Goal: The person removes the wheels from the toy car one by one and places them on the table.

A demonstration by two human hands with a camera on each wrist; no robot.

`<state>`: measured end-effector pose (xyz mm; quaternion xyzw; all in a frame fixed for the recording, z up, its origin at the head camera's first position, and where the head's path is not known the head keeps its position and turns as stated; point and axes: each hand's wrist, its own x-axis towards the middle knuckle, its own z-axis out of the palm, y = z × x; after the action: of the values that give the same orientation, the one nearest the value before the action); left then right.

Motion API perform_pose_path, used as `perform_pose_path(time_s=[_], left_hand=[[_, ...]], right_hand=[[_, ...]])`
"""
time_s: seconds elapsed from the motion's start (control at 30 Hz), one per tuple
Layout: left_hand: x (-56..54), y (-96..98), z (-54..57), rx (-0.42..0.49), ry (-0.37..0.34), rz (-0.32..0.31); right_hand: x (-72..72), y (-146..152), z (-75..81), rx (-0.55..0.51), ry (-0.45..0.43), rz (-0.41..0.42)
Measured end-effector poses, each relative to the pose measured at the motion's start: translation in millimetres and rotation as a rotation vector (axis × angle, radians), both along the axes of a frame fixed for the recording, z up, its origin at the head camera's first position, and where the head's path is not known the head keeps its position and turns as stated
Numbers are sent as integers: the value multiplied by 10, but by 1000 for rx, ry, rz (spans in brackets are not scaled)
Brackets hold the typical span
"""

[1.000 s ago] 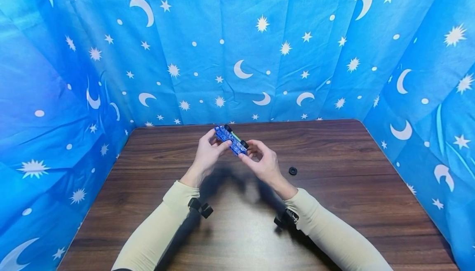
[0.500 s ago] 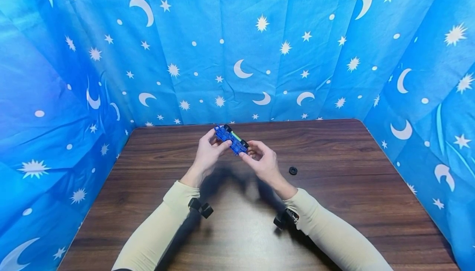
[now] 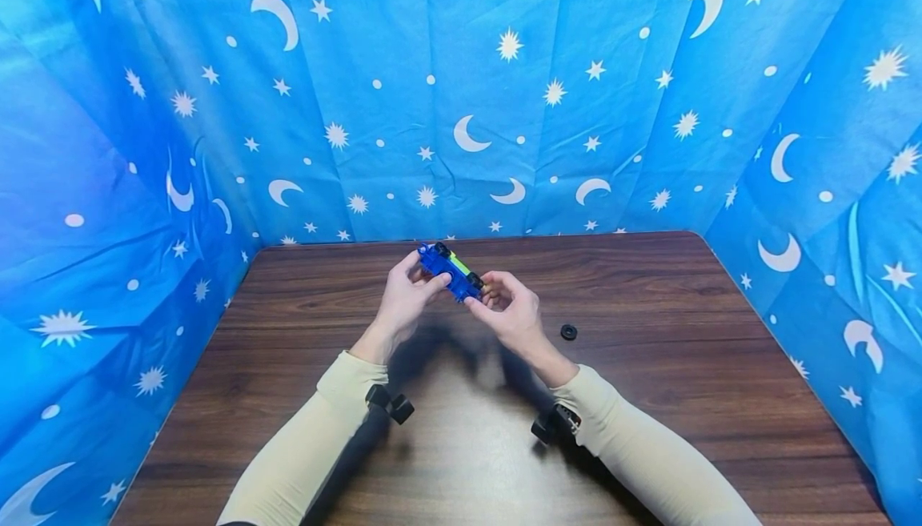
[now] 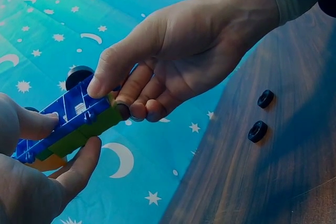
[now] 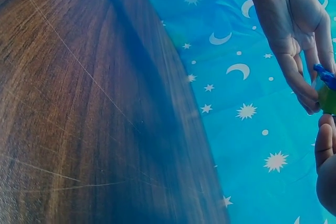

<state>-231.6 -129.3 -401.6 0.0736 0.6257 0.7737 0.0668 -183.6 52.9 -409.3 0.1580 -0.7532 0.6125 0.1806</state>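
A toy car point(image 3: 454, 274) with a blue underside and green body is held above the table between both hands. Black wheels sit on its far side in the head view, and one wheel point(image 4: 77, 76) shows in the left wrist view. My left hand point(image 3: 405, 295) grips one end, thumb on the underside and fingers along the green side. My right hand point(image 3: 513, 314) pinches the other end, its thumb point(image 4: 101, 83) on the blue underside. In the right wrist view only part of the toy car point(image 5: 327, 95) shows at the right edge.
A loose black wheel point(image 3: 569, 332) lies on the wooden table point(image 3: 648, 398) right of my right hand. Two loose wheels, one nearer point(image 4: 257, 131) and one farther point(image 4: 265, 98), show in the left wrist view. Blue star-patterned cloth point(image 3: 468, 94) hangs behind and at both sides.
The toy car has tilted slightly in my hands, so more of its green side shows. Both hands keep nearly the same place and grip.
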Motion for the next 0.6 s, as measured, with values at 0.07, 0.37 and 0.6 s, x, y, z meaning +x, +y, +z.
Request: perform_pose_path(time_s=[0.07,0.37,0.6], left_hand=[[-1,4,3,2,-2,3],[-18,12,1,1,-19,19],[-21,24,7,19,-32,27]], right_hand=[[3,-2,1,14,24,-12],[-165,22,-254,88,157,-76],[-234,38,-351,182,312,-150]])
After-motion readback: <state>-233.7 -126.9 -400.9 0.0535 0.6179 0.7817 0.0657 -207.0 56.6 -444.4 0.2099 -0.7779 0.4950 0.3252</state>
